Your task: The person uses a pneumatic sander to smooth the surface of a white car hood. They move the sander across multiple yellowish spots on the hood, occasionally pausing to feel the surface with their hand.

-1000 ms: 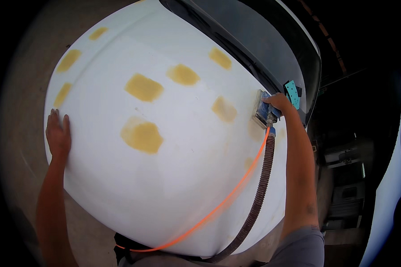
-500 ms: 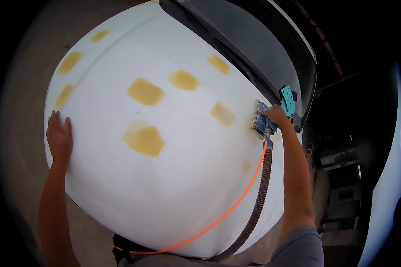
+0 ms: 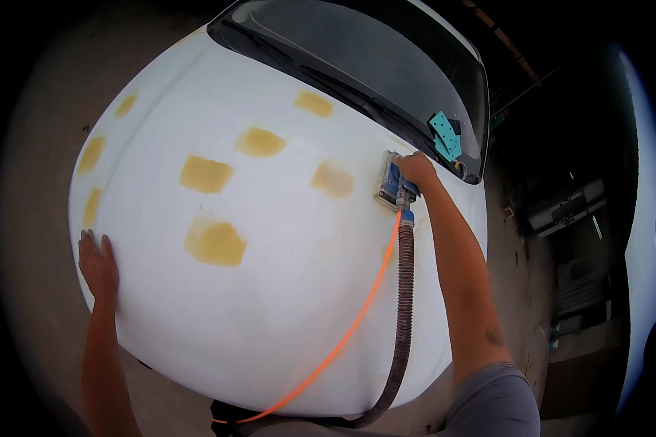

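My right hand (image 3: 418, 170) is closed around a blue pneumatic sander (image 3: 391, 182), whose rectangular pad rests on the white car hood (image 3: 270, 313) near the windshield. An orange air hose (image 3: 350, 331) and a dark ribbed dust hose (image 3: 403, 306) run from the sander back toward my body. At the hood's left edge, my left hand (image 3: 98, 266) lies flat with its fingers apart, holding nothing. Several yellowish filler patches (image 3: 219, 244) mark the paint. One patch (image 3: 333, 179), left of the sander, looks paler than the others.
Turquoise perforated sanding sheets (image 3: 445, 136) lie at the base of the windshield (image 3: 364, 51), just beyond my right hand. Black wipers (image 3: 328, 80) run along the hood's rear edge. Dark equipment (image 3: 576, 211) stands on the floor to the right.
The whole view has swung, so the hood and windshield appear turned. My right hand still grips the sander by the windshield; my left hand remains on the hood's left edge.
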The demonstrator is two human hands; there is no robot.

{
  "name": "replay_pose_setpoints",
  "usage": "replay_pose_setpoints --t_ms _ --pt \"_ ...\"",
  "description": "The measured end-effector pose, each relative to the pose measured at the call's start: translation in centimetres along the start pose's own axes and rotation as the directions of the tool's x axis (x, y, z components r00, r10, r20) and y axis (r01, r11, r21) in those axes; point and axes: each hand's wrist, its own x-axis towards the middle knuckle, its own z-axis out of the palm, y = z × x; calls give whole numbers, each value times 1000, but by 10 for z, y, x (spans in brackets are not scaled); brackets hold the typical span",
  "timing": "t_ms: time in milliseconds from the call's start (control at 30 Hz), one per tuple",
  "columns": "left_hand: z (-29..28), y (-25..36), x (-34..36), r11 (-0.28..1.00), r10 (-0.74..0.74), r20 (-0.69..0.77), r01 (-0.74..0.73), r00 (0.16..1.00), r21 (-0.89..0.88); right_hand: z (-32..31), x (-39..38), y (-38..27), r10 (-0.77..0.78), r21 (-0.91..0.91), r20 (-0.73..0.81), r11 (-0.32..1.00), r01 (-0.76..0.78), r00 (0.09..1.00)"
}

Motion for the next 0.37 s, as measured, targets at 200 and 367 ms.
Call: replay_pose_setpoints --t_ms 200,367 --pt "-7 -10 5 962 113 -63 -125 992 -242 -67 -43 -39 26 213 415 969 -125 910" --pt "-34 169 -52 635 546 -193 -553 815 -539 -54 -38 -21 18 239 369 964 -114 929"
